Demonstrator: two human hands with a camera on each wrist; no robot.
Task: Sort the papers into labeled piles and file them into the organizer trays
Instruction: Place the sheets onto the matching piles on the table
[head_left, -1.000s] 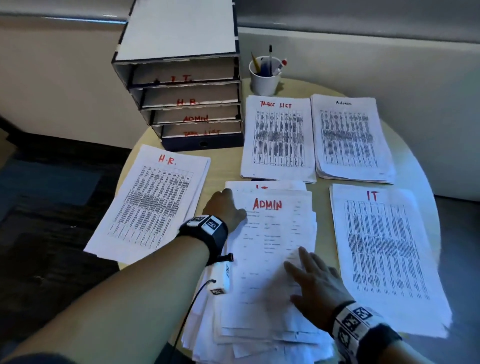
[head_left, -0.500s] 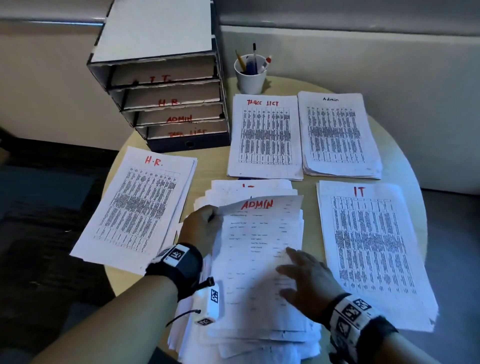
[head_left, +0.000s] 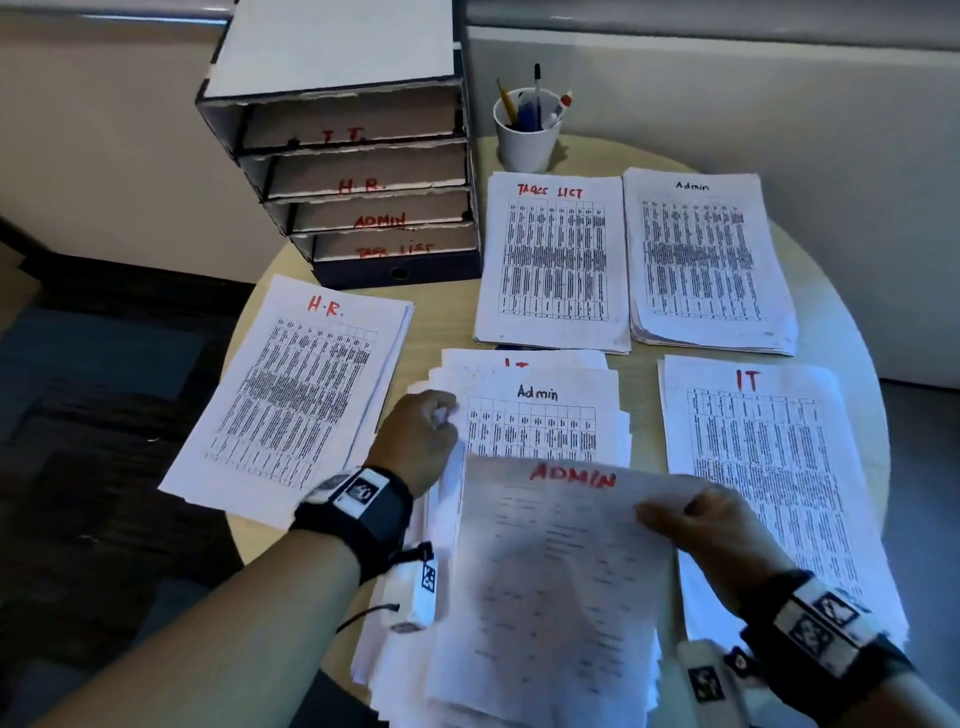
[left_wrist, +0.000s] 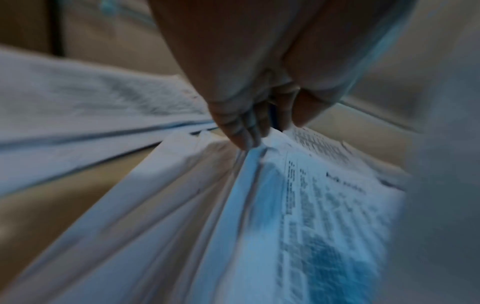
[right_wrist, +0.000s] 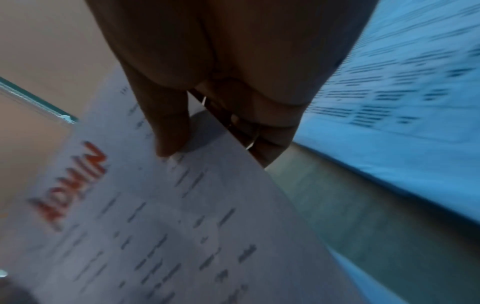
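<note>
Right hand (head_left: 722, 540) lifts the floppy red-lettered sheet (head_left: 550, 582) off the unsorted stack (head_left: 524, 410).
Light, limp paper: right fingers (right_wrist: 168, 131) pinch its side edge; left hand (head_left: 421, 441) grips the stack's corner.

Organizer (head_left: 358, 171) behind H.R. pile (head_left: 291, 395), left of cup (head_left: 527, 132)

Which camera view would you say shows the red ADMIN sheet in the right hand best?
The head view: the whole ADMIN sheet shows, held by the right hand at its right edge. The right wrist view shows only its blurred heading and the pinching fingers; the left wrist view doesn't clearly show it.
</note>
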